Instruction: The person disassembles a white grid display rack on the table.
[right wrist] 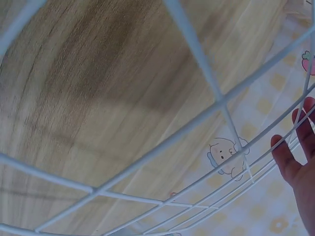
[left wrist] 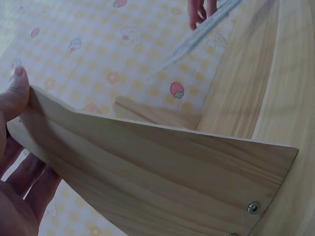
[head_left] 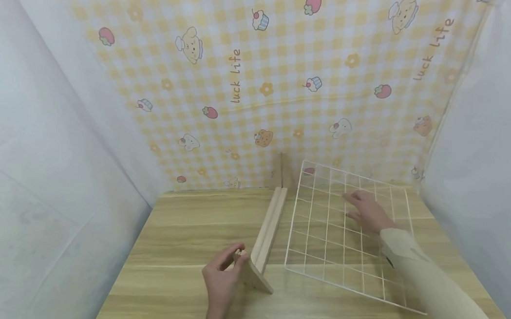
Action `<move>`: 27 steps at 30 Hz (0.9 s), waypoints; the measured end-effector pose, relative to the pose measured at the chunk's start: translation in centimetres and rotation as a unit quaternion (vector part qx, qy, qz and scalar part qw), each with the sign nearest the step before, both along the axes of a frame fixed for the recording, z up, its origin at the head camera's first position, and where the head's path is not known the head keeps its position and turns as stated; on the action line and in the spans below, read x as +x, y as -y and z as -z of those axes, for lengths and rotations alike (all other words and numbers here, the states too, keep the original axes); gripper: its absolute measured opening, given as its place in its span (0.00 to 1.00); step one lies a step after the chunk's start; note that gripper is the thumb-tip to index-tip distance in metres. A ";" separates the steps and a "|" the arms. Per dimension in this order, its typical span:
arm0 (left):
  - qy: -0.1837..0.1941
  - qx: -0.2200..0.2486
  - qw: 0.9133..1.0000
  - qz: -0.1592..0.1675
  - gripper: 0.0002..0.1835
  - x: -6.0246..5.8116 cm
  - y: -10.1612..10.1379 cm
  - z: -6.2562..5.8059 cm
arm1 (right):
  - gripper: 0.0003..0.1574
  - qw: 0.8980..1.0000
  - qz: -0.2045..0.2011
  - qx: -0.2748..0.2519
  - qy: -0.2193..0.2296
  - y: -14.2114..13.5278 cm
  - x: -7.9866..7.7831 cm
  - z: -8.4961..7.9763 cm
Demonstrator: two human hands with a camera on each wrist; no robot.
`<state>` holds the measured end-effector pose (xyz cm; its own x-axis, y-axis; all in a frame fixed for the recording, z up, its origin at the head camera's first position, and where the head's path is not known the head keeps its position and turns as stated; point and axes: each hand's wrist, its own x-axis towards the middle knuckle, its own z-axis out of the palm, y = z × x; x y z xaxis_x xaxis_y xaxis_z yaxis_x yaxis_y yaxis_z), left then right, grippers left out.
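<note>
A wooden stand (head_left: 269,229) has a long grooved crossbar between two upright end boards. My left hand (head_left: 223,273) grips the top of the near end board (left wrist: 147,167), thumb on one face and fingers on the other. Two screw heads show low on this board in the left wrist view. On the right, my right hand (head_left: 368,212) holds a white wire grid panel (head_left: 382,272) by its inner wires. The panel leans at a slant beside the crossbar. In the right wrist view its wires cross in front of the fingers (right wrist: 284,156).
A wood-grain table (head_left: 169,262) lies beneath everything. Behind it hangs a yellow checked cloth (head_left: 271,56) with cartoon prints. Pale sheets (head_left: 41,167) close in the left and right sides.
</note>
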<state>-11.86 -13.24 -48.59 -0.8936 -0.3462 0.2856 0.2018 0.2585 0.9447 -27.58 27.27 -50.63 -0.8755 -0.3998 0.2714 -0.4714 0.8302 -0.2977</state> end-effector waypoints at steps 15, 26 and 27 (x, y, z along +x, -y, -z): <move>-0.115 -0.058 0.992 0.000 0.12 0.9 -2.7 0.4 | 0.38 0.996 -0.011 0.079 -0.031 1.5 -1.2 2.5; -0.115 -0.055 0.992 -0.011 0.11 1.0 -3.6 0.4 | 0.36 0.992 0.012 0.125 0.021 2.5 -1.8 3.6; -0.115 -0.057 0.992 -0.011 0.11 1.0 -3.6 0.4 | 0.36 0.992 0.014 0.127 0.020 2.5 -1.9 3.8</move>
<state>-10.87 -9.63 -48.96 -0.7928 -0.3187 0.5195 0.4021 0.3670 0.8388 -29.49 24.72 -54.38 -0.8950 -0.4268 0.1295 -0.4397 0.8931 -0.0955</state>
